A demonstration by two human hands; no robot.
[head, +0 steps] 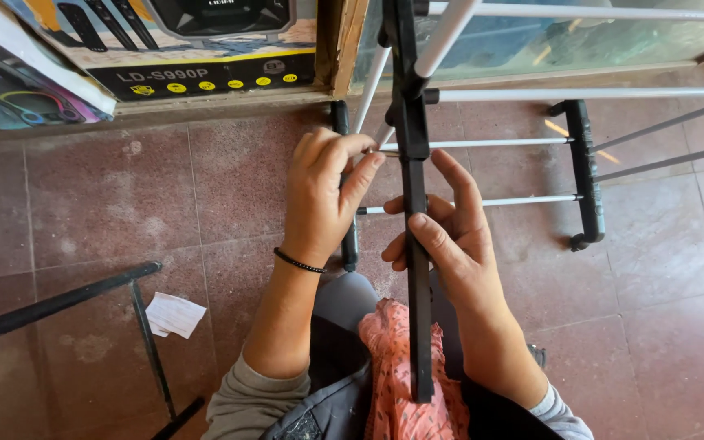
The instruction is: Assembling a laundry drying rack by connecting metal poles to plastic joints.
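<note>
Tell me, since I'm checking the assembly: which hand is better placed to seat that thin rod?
Probably left: the left hand pinches the rod end at the black bar; the right hand grips the bar.

Black bar (414, 163) stood upright at centre. Right hand (450, 244) gripped it w/ thumb across front. Left hand (323, 191), just left of bar, pinched white rod (490, 143) end at bar. Paper scrap (174, 314) lay well left of bar, on floor (653, 310).
</note>
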